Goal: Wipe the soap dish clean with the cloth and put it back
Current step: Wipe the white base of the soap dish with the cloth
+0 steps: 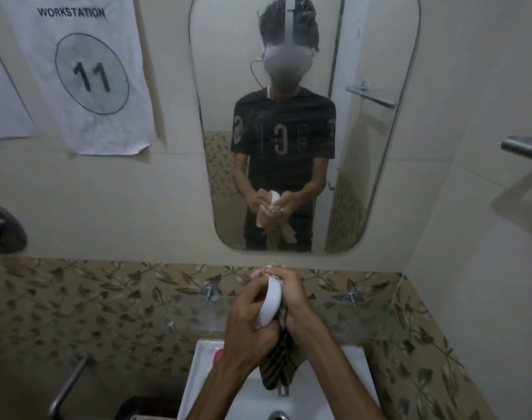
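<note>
In the lower centre of the frame, above the white sink [204,377], the left hand [246,322] grips the soap dish [271,301] with its fingers curled round the left rim and the thumb near the bottom end. The dish stands on edge, its long axis running nearly up and down the frame, leaning a little toward the upper right. The right hand [292,301] sits just right of it, fingers bunched round the cloth [278,365] and pressing it against the dish's right face, so the wiping side lies directly between the two hands. Which face that is, hollow or underside, I cannot tell for sure from this angle.

The dish is white, smooth and oval, with no dirt visible on the edge that shows. The striped, dark cloth hangs loose below both hands toward the tap [283,389]. Behind the hands runs a glass shelf [364,310], probably where the dish goes back.
</note>
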